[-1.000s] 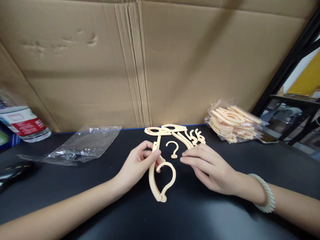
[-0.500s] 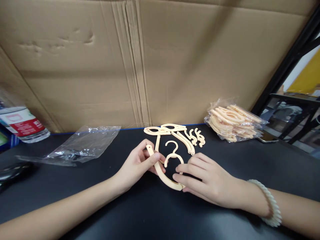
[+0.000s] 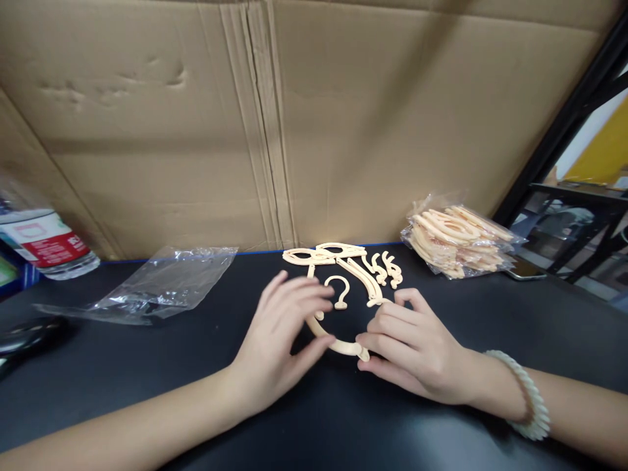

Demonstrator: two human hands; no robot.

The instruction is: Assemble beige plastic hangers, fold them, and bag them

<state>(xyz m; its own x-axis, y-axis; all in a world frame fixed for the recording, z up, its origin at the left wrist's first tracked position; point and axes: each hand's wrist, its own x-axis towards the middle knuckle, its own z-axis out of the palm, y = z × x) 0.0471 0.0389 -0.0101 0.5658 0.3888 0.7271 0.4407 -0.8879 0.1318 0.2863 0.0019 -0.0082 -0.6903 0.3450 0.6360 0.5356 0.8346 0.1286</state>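
Note:
A curved beige hanger arm (image 3: 343, 347) lies low in front of me, its right end pinched between the thumb and fingers of my right hand (image 3: 417, 350). My left hand (image 3: 284, 333) hovers over the arm's other end with fingers stretched and apart. Its thumb comes close to the arm; whether it touches I cannot tell. Behind them a beige hanger hook (image 3: 341, 288) rests on the black table. A beige tip (image 3: 377, 302) pokes out beyond my right fingers, the rest of that piece being hidden.
Farther back lie oval hanger pieces (image 3: 326, 254), long curved arms (image 3: 363, 278) and small wavy hooks (image 3: 390, 269). Bagged hanger parts (image 3: 456, 239) sit back right beside a phone (image 3: 527, 268). At left are a clear plastic bag (image 3: 167, 281), a bottle (image 3: 46, 245) and a black mouse (image 3: 29, 337).
My left hand has let go of the curved arm and spread its fingers. The arm has tipped lower, still in my right hand. The C-shaped piece has left its place by the hook.

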